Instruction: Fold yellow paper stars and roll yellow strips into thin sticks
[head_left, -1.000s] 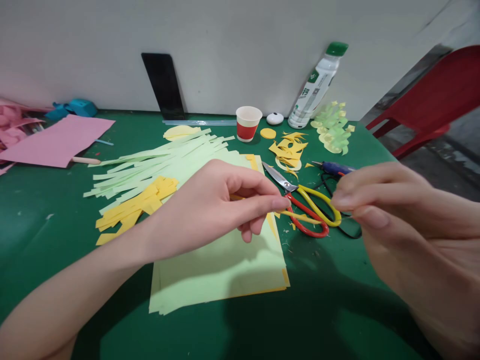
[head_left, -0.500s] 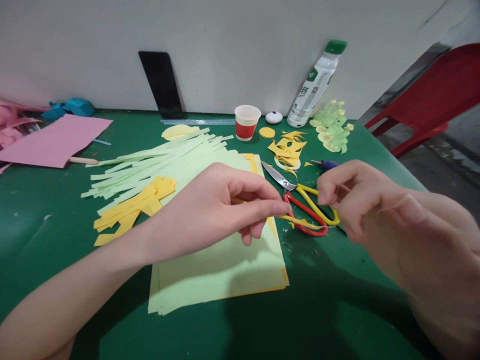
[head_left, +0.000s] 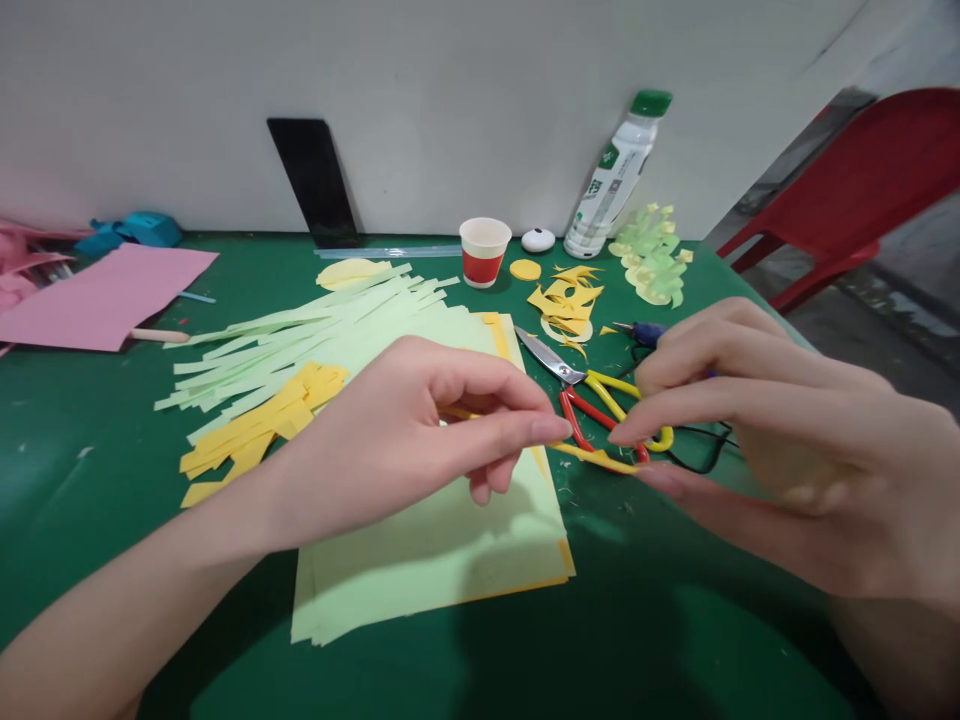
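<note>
My left hand (head_left: 457, 420) pinches a narrow, twisted strip of yellow paper (head_left: 592, 455) between thumb and fingers. One end of the strip sticks out to the right; a bit more shows inside the palm. At that right end is my right hand (head_left: 780, 420), its index finger and thumb apart. The thumb tip meets or nearly meets the strip's end. Beneath the hands lies a stack of pale green paper (head_left: 420, 560) with yellow sheets under it. Scissors (head_left: 555, 358) with one red and one yellow handle lie behind the strip, partly hidden by my right hand.
Left of the stack are green paper strips (head_left: 247, 345) and yellow strips (head_left: 262, 420). Farther back stand a paper cup (head_left: 484, 255), a leaning bottle (head_left: 611, 190) and a black phone-like slab (head_left: 315, 180). Yellow scraps (head_left: 566, 305), a blue-handled tool (head_left: 641, 332) and pink paper (head_left: 112, 290) also lie about.
My right hand has opened its thumb and index finger and moved its thumb to the strip's free end. My left hand keeps its pinch. The view has shifted slightly.
</note>
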